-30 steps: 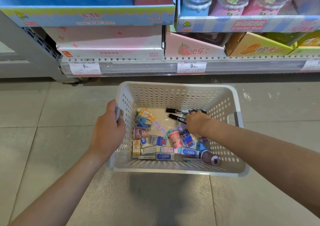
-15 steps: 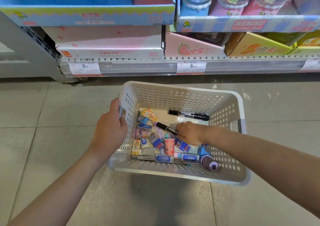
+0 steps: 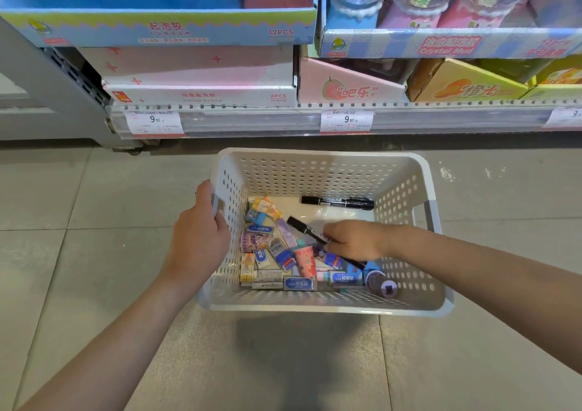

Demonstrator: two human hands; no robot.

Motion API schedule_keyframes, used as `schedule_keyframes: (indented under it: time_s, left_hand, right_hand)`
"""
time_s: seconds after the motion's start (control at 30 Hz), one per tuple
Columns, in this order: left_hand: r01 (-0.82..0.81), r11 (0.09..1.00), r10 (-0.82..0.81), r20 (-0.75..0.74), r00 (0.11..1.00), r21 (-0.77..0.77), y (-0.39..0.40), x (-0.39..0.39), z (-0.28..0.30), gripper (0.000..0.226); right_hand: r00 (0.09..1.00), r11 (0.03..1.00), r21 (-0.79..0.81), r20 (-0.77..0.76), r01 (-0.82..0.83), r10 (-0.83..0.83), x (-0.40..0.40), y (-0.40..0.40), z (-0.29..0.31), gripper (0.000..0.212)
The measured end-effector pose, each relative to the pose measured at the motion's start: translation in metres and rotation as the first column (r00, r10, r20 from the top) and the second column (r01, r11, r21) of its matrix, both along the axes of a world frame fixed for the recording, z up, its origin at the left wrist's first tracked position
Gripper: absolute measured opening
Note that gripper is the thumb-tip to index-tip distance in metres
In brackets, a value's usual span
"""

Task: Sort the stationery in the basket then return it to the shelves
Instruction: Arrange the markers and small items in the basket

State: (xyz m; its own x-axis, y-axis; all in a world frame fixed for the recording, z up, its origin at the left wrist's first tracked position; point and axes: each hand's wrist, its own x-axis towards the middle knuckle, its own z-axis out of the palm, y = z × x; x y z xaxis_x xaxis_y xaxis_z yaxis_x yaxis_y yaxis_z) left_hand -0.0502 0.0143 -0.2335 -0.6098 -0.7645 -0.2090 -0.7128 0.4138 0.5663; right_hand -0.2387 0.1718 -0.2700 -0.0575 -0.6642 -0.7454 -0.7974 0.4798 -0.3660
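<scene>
Your right hand has dragged one black marker toward the erasers; it grips that marker, left hand clutching the basket (nothing shelved yet).

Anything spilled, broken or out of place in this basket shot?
Nothing looks spilled or damaged. The basket holds a loose jumble of erasers, unsorted, and one marker lies alone by the far wall. The right hand grips a second marker; the left hand holds the rim.
</scene>
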Motion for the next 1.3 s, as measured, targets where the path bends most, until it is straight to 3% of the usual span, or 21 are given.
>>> schedule_keyframes:
  time_s: [0.13,0.27,0.47,0.73,0.93,1.03,1.17,1.23,1.3]
  left_hand:
    - [-0.011,1.0,0.011,0.004,1.0,-0.011,-0.001,0.001,-0.003,0.038]
    - [-0.011,1.0,0.011,-0.002,1.0,-0.007,0.0,0.0,-0.003,0.038]
    - [-0.012,1.0,0.012,-0.007,1.0,-0.008,0.002,0.0,-0.002,0.04]
    - [-0.025,1.0,0.025,-0.008,1.0,0.001,0.001,0.001,-0.002,0.038]
    - [-0.029,0.999,0.03,-0.014,0.999,0.028,0.001,0.001,-0.003,0.038]
    - [-0.024,1.0,0.024,-0.016,1.0,0.006,0.0,0.002,-0.005,0.038]
    - [-0.023,1.0,0.023,-0.009,1.0,-0.016,-0.001,0.002,-0.007,0.034]
    - [-0.022,1.0,0.022,-0.014,1.0,-0.02,-0.002,0.002,-0.007,0.029]
    - [-0.021,1.0,0.021,-0.024,1.0,-0.017,-0.002,0.002,-0.006,0.028]
  right_hand:
    - [0.936,0.982,-0.176,-0.351,-0.065,-0.001,-0.017,-0.011,-0.005,0.023]
    - [0.82,0.973,-0.122,-0.564,-0.197,0.095,-0.019,-0.017,-0.011,0.019]
    - [0.779,0.96,-0.172,-0.623,-0.222,0.069,-0.014,-0.016,-0.023,0.037]
    - [0.753,0.982,-0.109,-0.656,-0.152,0.044,-0.012,-0.017,-0.023,0.035]
    - [0.803,0.999,0.004,-0.594,0.045,-0.034,-0.003,-0.033,-0.015,0.028]
    - [0.829,0.998,-0.06,-0.556,0.036,-0.064,0.012,-0.056,-0.009,0.03]
    - [0.976,0.942,-0.33,-0.178,0.057,-0.122,0.034,-0.093,-0.029,0.052]
    - [0.987,0.937,-0.324,-0.045,0.132,-0.154,0.039,-0.105,-0.038,0.067]
    - [0.986,0.942,-0.299,-0.008,0.155,-0.165,0.042,-0.109,-0.044,0.076]
